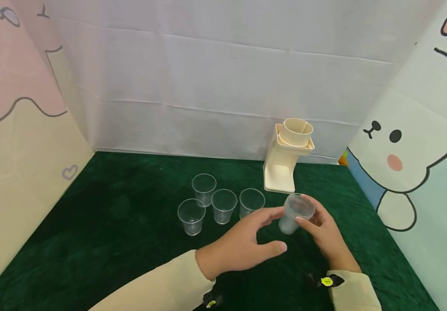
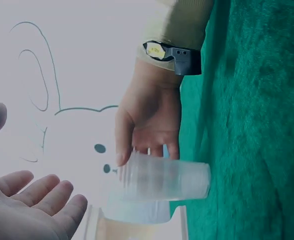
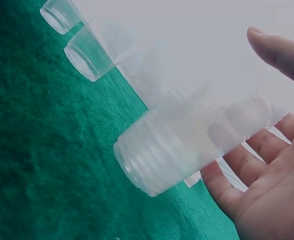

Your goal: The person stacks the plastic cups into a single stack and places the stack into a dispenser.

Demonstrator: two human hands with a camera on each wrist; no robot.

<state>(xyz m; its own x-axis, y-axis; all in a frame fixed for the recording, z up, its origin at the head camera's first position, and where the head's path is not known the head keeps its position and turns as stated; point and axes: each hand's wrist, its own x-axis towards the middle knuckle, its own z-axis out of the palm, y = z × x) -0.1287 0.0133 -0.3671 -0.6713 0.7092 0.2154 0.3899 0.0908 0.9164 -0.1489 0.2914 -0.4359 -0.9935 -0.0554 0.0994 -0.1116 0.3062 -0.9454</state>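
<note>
My right hand (image 1: 326, 235) holds a stack of nested clear plastic cups (image 1: 295, 216), thumb on the near side and fingers behind. In the right wrist view, the stack (image 3: 161, 145) tilts above the green cloth. My left hand (image 1: 242, 242) is just left of it, thumb spread from straight fingers, holding nothing. Its fingertips come close to the stack's rim; whether they touch is unclear in the head view, but the left wrist view shows a gap. Several single clear cups stand upright left of the hands, including a front-left cup (image 1: 192, 218) and one cup (image 1: 251, 201) partly hidden by my left hand.
A cream plastic stand (image 1: 279, 172) with a round ring (image 1: 296, 131) on top stands at the back right, close to the white backdrop (image 1: 192, 77). Dark green cloth (image 1: 103, 224) covers the table. Cartoon-printed sheets hang on both sides.
</note>
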